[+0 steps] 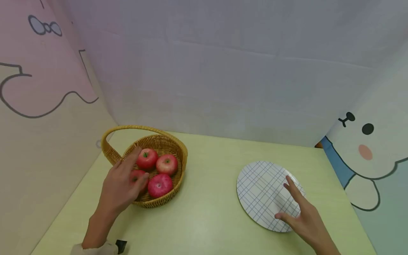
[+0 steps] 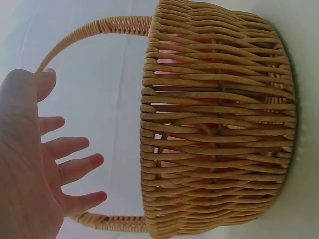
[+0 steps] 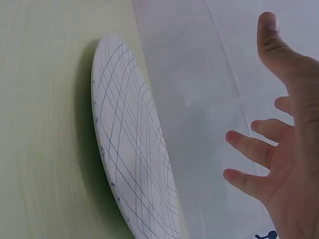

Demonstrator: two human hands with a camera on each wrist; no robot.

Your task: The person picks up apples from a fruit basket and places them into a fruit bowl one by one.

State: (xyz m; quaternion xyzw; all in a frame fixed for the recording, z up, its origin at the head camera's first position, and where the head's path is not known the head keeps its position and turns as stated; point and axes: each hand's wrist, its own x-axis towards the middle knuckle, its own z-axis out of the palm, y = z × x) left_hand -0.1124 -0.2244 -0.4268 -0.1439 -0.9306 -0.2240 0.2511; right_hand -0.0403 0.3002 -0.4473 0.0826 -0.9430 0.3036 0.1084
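A brown wicker basket (image 1: 156,202) with an arched handle (image 2: 124,25) stands on the left of the table and holds several red apples (image 1: 167,164). My left hand (image 1: 119,187) hovers over the basket's near left side, fingers spread, and hides part of one apple. In the left wrist view, nothing is gripped, and the hand is apart from the woven wall. On the right lies a round white plate (image 1: 261,191) with a blue grid pattern. My right hand (image 1: 306,219) is held above its right edge, thumb and fingers apart, holding nothing.
The pale yellow table (image 1: 207,212) runs back to a plain white cloth wall (image 1: 229,88). Side panels with cartoon drawings (image 1: 366,152) flank it left and right. A small black object (image 1: 121,246) shows beside my left sleeve.
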